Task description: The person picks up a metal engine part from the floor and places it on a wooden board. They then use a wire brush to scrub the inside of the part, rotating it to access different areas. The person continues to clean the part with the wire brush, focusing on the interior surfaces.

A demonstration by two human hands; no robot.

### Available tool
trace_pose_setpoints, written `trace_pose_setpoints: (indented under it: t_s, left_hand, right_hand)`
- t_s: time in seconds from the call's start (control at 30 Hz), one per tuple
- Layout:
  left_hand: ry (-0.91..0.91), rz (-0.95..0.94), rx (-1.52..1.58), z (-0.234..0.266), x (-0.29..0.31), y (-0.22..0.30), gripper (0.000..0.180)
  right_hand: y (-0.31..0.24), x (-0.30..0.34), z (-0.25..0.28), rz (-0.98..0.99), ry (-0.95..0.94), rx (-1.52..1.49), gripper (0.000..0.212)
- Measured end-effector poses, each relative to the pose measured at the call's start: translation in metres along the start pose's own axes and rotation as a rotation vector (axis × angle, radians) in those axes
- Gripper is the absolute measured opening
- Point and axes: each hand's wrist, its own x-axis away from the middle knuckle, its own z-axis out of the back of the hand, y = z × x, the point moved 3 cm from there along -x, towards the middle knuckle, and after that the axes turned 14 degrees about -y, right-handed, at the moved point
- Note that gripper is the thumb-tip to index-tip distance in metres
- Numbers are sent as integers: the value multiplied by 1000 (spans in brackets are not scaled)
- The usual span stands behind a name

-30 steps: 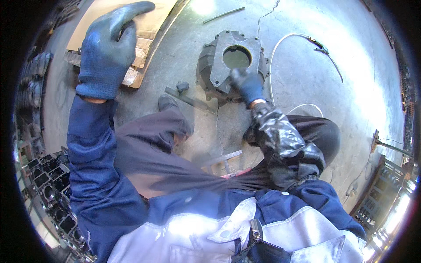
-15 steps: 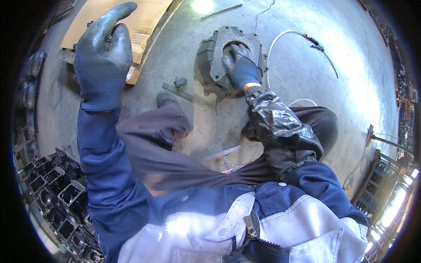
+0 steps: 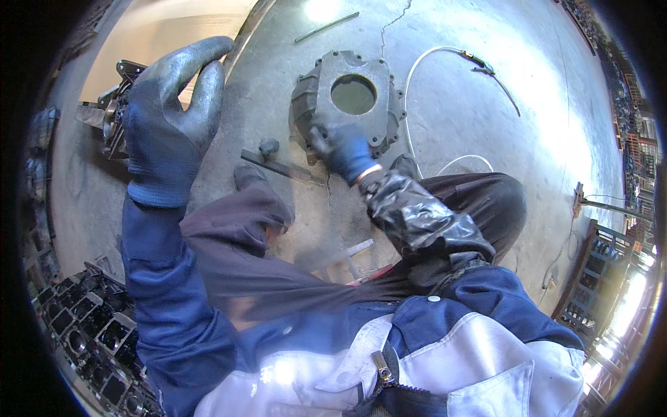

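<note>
A dark grey cast-metal housing (image 3: 323,90) with a round opening lies on the floor before me. My right hand (image 3: 342,147), in a blue and dark glove, is over the housing's near edge; motion blurs its fingers. Raised at the left is my left hand (image 3: 167,115), gloved alike, its thumb and forefinger curved and apart. Cardboard shows through that gap, and its other fingers are hidden. Just beyond and left of that hand, a dark metal part (image 3: 114,115) is partly covered by it; whether they touch is unclear.
Cardboard (image 3: 187,17) lies at the far left. A flat bar (image 3: 281,167) and a small dark knob-like piece (image 3: 268,146) are near my foot. A thin rod (image 3: 326,26) lies farther off. A pale hose (image 3: 408,90) curves right of the housing. Many castings (image 3: 87,340) stand at the lower left.
My right hand has come out of the housing's round opening and moved nearer, to its near edge. My left hand has lowered slightly, uncovering more of the metal part. The view has shifted a little.
</note>
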Motion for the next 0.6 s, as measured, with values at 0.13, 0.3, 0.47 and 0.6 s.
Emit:
trace_pose_setpoints:
  t_s: [0.13,0.3,0.47,0.6]
  left_hand:
    - [22,36,-10,6,2,-4,25]
    - [54,22,-3,15,6,-2,25]
    - [-30,93,-60,13,6,-5,27]
    - [-92,118,1,6,-2,-15,29]
  right_hand:
    - [55,-38,57,-273,12,-3,52]
    - [127,-75,72,-458,64,248,65]
    - [157,-123,38,-416,89,352,69]
    - [78,-129,-28,-343,112,535,68]
